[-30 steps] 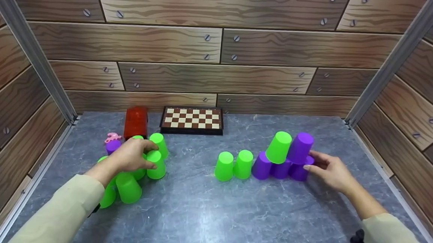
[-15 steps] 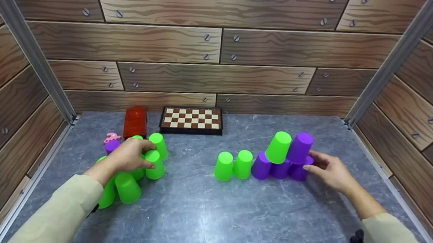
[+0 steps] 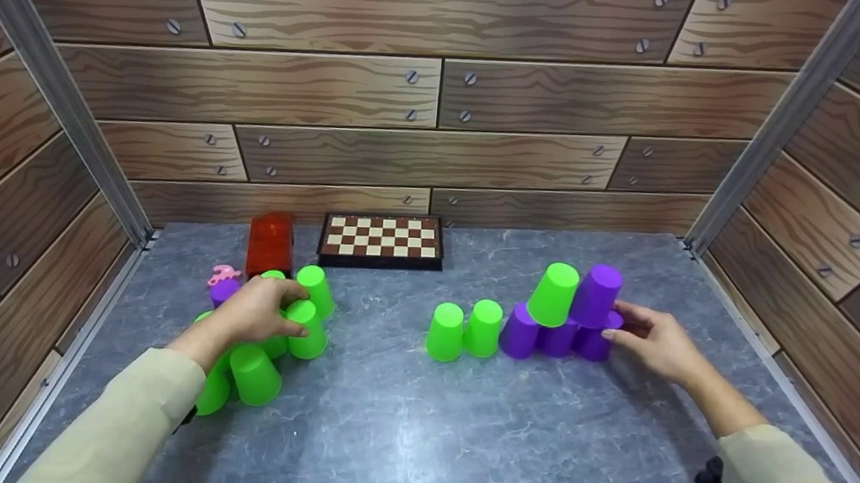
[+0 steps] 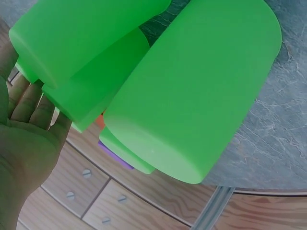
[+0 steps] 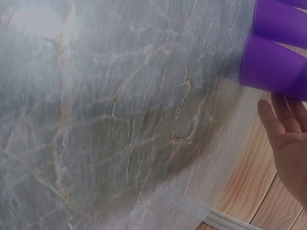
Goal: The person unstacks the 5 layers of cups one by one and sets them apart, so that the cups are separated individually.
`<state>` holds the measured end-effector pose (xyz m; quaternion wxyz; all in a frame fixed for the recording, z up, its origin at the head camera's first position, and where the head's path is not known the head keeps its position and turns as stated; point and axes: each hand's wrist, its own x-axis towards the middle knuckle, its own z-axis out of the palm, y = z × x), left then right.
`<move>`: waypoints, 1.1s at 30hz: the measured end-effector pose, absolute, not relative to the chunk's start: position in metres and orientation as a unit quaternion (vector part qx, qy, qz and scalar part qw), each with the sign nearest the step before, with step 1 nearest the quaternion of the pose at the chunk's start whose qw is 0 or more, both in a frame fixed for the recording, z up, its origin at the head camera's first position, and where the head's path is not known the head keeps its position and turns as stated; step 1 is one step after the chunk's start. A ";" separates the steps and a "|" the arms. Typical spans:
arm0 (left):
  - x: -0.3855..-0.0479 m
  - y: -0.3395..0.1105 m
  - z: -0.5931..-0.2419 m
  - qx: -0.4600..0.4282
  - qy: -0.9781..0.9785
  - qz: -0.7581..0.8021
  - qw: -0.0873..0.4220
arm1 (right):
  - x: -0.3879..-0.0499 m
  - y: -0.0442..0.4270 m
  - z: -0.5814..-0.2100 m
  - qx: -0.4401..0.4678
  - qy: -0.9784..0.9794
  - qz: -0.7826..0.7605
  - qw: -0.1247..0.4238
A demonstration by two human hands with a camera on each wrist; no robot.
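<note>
In the head view my left hand (image 3: 250, 313) has thumb and fingers around the side of an upside-down green cup (image 3: 308, 333), within a cluster of green cups (image 3: 255, 376). The left wrist view shows that hand (image 4: 29, 143) beside large green cups (image 4: 201, 91), its fingertips partly hidden. At the right, my right hand (image 3: 659, 345) touches the stacked purple cups with extended fingers. A purple cup (image 3: 597, 296) and a tilted green cup (image 3: 554, 294) sit on three purple cups (image 3: 520, 333). The right wrist view shows the hand (image 5: 292, 143) under a purple cup (image 5: 273, 67).
Two green cups (image 3: 445, 333) stand left of the purple stack. At the back are a checkered board (image 3: 382, 237) and a red box (image 3: 270, 245), with a pink object (image 3: 224, 274) and a purple cup (image 3: 225, 289) nearby. Wood-patterned walls enclose the grey table (image 3: 388, 433).
The green cup at my left hand has shifted very slightly left, along with the thumb. My right hand and the purple stack look unchanged.
</note>
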<state>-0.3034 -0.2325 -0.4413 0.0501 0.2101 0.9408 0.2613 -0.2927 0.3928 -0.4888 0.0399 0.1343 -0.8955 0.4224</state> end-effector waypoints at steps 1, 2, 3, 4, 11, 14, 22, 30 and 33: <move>-0.303 -0.233 -0.441 0.210 0.941 0.261 0.051 | -0.293 0.393 -0.489 0.134 -0.896 0.421 0.041; -0.303 -0.233 -0.440 0.209 0.941 0.261 0.050 | -0.293 0.393 -0.489 0.134 -0.897 0.420 0.042; -0.303 -0.233 -0.439 0.208 0.941 0.262 0.049 | -0.293 0.393 -0.489 0.135 -0.896 0.420 0.042; -0.302 -0.234 -0.438 0.209 0.941 0.262 0.046 | -0.293 0.393 -0.489 0.136 -0.896 0.420 0.043; -0.297 -0.222 -0.411 0.208 0.933 0.292 0.025 | -0.292 0.393 -0.490 0.140 -0.895 0.422 0.043; -0.295 -0.202 -0.395 0.214 0.925 0.314 0.005 | -0.292 0.393 -0.490 0.137 -0.895 0.423 0.041; -0.303 -0.107 -0.378 0.252 0.888 0.385 -0.019 | -0.294 0.396 -0.491 0.130 -0.897 0.421 0.033; -0.318 -0.002 -0.390 0.266 0.858 0.439 0.002 | -0.293 0.394 -0.492 0.123 -0.899 0.420 0.034; -0.320 0.032 -0.398 0.262 0.850 0.457 0.001 | -0.292 0.393 -0.491 0.121 -0.897 0.424 0.031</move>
